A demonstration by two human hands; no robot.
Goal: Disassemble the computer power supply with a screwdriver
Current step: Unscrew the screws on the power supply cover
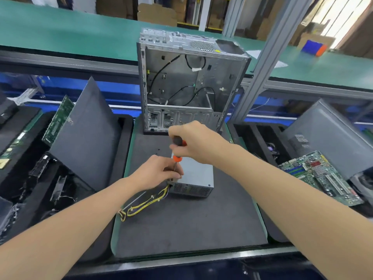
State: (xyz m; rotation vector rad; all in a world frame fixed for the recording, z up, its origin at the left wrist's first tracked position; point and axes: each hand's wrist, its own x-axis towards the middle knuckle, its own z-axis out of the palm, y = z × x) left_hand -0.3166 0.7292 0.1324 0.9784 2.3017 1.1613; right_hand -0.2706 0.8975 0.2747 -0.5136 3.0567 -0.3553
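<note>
The power supply (196, 176) lies mid-mat (181, 229) on the tabletop, with yellow cables (145, 205) trailing front-left. The screwdriver (177, 158) stands at its left edge. The right hand (193, 142) grips the handle and the left hand (159, 172) pinches the shaft. An open case (187, 83) stands behind.

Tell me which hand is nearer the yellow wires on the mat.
Left. The left hand holds the screwdriver shaft at the power supply corner, right above where the yellow wires exit; the right hand grips the handle, farther back.
</note>
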